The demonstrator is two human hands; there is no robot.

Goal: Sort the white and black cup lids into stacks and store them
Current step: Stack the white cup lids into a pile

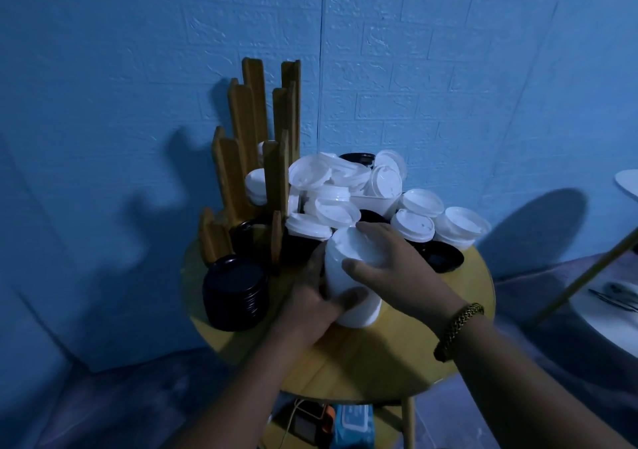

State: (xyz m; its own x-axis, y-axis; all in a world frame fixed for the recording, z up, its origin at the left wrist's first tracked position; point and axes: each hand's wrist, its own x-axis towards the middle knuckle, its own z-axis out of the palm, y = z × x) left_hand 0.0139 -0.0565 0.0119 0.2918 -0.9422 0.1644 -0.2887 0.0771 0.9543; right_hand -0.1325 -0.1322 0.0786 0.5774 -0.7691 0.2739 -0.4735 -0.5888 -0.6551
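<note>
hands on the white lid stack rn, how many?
2. The left hand grips the white lid stack near its lower end, and the right hand wraps over its upper end. No other hand is in view.

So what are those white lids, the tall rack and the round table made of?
The white lids: thin moulded plastic by the look, smooth with a slight sheen and pressed rims. The rack: wood, it seems, flat brown matt slats. The table: probably wood or laminate, smooth yellow; dim light leaves it open.
</note>
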